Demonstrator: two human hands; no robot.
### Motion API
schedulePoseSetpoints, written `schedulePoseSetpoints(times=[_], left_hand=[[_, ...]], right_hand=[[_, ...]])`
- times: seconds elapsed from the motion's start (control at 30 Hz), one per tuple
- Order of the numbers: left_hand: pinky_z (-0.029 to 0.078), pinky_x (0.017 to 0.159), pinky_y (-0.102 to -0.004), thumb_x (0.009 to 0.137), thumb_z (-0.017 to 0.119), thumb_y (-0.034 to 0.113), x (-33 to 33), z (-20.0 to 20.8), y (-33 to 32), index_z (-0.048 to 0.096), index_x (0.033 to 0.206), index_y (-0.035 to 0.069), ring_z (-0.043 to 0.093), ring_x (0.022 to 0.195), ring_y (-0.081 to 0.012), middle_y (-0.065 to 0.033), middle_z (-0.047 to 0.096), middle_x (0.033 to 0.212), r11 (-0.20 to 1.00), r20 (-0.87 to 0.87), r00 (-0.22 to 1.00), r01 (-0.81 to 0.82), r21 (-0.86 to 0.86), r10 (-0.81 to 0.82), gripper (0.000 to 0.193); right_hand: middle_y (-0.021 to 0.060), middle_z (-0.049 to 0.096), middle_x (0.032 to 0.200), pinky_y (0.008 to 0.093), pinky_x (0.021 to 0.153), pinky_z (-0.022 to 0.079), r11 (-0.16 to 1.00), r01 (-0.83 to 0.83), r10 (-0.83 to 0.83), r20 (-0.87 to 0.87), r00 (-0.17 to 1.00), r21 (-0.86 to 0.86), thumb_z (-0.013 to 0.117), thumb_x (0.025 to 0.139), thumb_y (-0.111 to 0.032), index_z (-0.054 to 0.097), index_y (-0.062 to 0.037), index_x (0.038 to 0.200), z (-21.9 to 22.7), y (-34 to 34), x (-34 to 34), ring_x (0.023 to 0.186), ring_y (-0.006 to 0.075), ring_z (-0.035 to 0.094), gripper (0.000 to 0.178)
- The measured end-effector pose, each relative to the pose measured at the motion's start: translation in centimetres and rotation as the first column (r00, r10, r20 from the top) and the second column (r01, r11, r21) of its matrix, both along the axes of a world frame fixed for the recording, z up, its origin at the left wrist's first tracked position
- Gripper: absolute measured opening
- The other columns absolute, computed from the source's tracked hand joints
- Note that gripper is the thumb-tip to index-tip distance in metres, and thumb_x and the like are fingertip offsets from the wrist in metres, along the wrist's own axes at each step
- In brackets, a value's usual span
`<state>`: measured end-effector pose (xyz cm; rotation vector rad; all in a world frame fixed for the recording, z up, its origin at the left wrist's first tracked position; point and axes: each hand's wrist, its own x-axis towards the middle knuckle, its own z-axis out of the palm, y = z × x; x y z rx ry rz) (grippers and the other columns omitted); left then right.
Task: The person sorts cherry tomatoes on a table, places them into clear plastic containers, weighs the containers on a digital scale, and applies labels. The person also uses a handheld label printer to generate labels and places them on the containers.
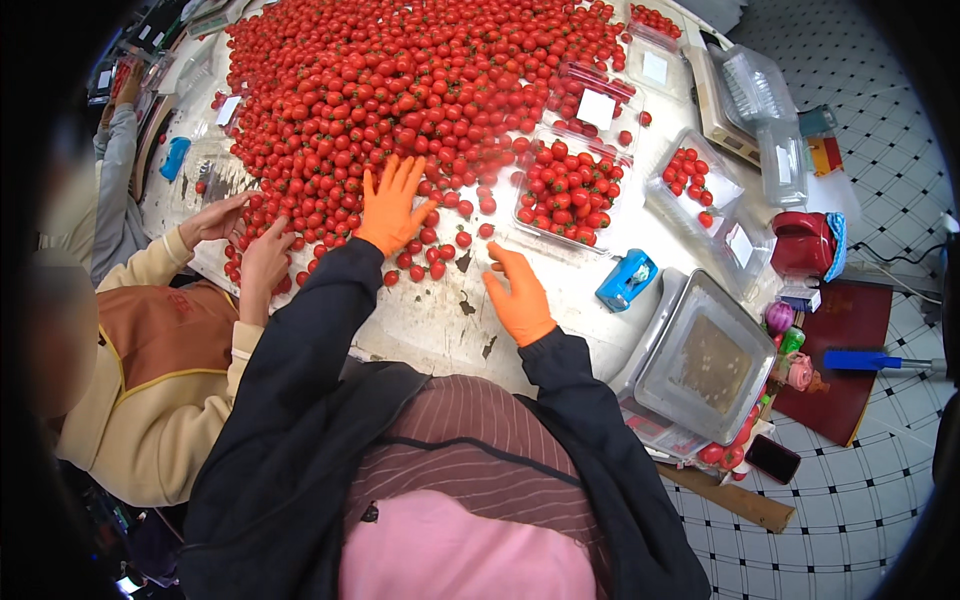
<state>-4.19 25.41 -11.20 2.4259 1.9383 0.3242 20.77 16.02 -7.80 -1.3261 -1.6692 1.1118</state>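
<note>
Tomatoes, likely light, slick and easily bruised, lie heaped on the table; best cupped gently around their sides. Left hand spreads at the heap's edge; right hand, thumb parted, looks empty.

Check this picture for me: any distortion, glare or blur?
In the head view, the tiled floor's lines bow near the black rim; pale glints dot the cherry tomatoes and clear plastic containers; the far left edge has a smeared patch, while the orange-gloved left hand and right hand look fairly sharp.
</note>
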Motion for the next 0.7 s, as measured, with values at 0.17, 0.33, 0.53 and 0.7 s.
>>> schedulePoseSetpoints(times=[0.17, 0.33, 0.53, 0.7], left_hand=[[0.011, 0.110, -0.0619, 0.090, 0.055, 0.040, 1.0, -0.4, -5.2, 0.035, 0.145, 0.019, 0.019, 0.141, -0.0338, -0.0103, 0.028, 0.151, 0.999, 0.068, 0.997, -0.035, -0.032, 0.037, 0.063], [0.011, 0.109, -0.0615, 0.090, 0.055, 0.035, 0.2, 0.7, -8.7, 0.036, 0.145, 0.019, 0.019, 0.142, -0.0324, -0.0101, 0.027, 0.152, 0.993, 0.092, 0.996, 0.007, -0.121, 0.004, 0.060], [0.013, 0.113, -0.0530, 0.088, 0.059, 0.030, 0.0, 1.3, -12.2, 0.041, 0.140, 0.010, 0.023, 0.141, -0.0308, -0.0101, 0.030, 0.151, 0.982, 0.189, 0.979, 0.110, -0.151, -0.081, 0.059], [0.024, 0.111, -0.0471, 0.076, 0.071, 0.020, -0.1, 3.7, -14.7, 0.043, 0.138, 0.006, 0.032, 0.136, -0.0337, -0.0138, 0.039, 0.144, 0.964, 0.416, 0.899, 0.217, -0.154, -0.136, 0.069]], right_hand=[[0.0191, 0.047, 0.128, 0.0402, 0.098, 0.041, 0.986, -0.098, 0.064, 0.231, 0.971, 0.137, 0.065, 0.080, -0.013, 0.046, -0.0017, 0.130, -1.2, 1.3, -3.0, 0.116, 0.0365, 0.046, 0.054], [0.0223, 0.037, 0.136, 0.0475, 0.104, 0.032, 0.955, -0.107, -0.017, 0.412, 0.911, 0.277, 0.071, 0.076, -0.019, 0.043, -0.0038, 0.133, -1.4, 6.1, -5.5, 0.125, 0.0438, 0.035, 0.065], [0.0178, 0.039, 0.138, 0.0497, 0.109, 0.024, 0.887, -0.322, 0.090, 0.560, 0.823, 0.331, 0.066, 0.081, -0.032, 0.043, -0.0025, 0.135, -3.4, 5.0, -7.8, 0.131, 0.0369, 0.032, 0.066], [0.0172, 0.045, 0.134, 0.0492, 0.106, 0.030, 0.841, -0.470, 0.348, 0.397, 0.850, 0.269, 0.067, 0.079, -0.023, 0.046, -0.0039, 0.133, -1.8, 0.3, -4.6, 0.128, 0.0356, 0.037, 0.061]])
